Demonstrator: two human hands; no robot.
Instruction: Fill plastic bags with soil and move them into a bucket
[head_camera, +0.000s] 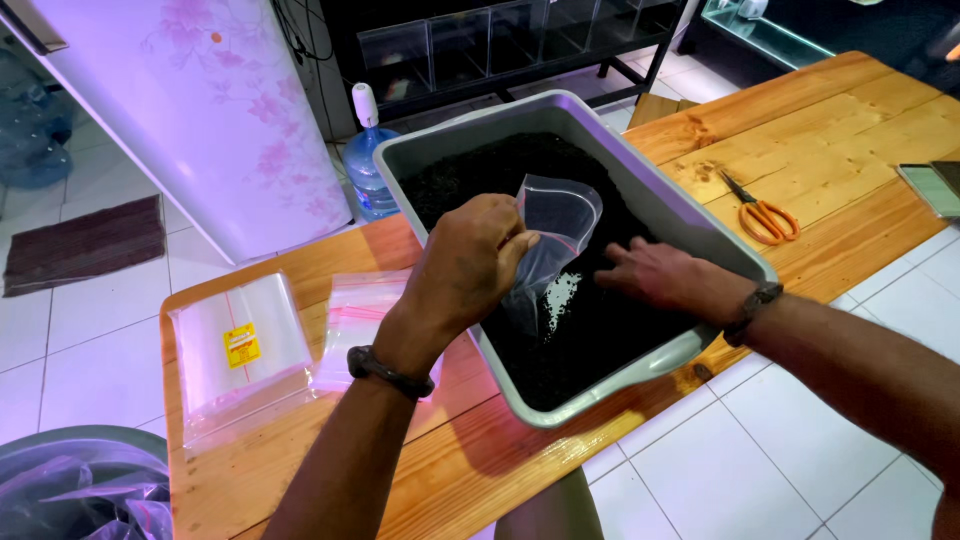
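Centrally, a grey plastic tub (640, 180) is set on a wooden worktop (830, 150), tilted corner-on to the viewer and filled with dark granular material (590, 340).

Left hand (470, 262): closed on the rim of a small clear zip bag (552, 235), which is pinched between thumb and fingers and held open over the tub's middle. A patch of pale grains (560, 293) is seen just below the bag, on the dark material. A dark beaded band is worn at this wrist.

Right hand (665, 275): laid palm down inside the tub, fingers spread apart and resting on the dark material, just right of the bag; nothing is gripped. A dark band is worn at this wrist too.

Left part of worktop: a packet of clear bags with a yellow label (240, 345), and beside it a second stack of clear bags edged in pink (355, 320), partly hidden by the left forearm.

Right part of worktop: orange-handled scissors (762, 215), well apart from the tub.

Floor, white tiled: a blue water bottle with a white pump (365, 160) behind the worktop, beside a white cabinet with pink flowers (200, 110); a dark mat (85, 245) at far left.
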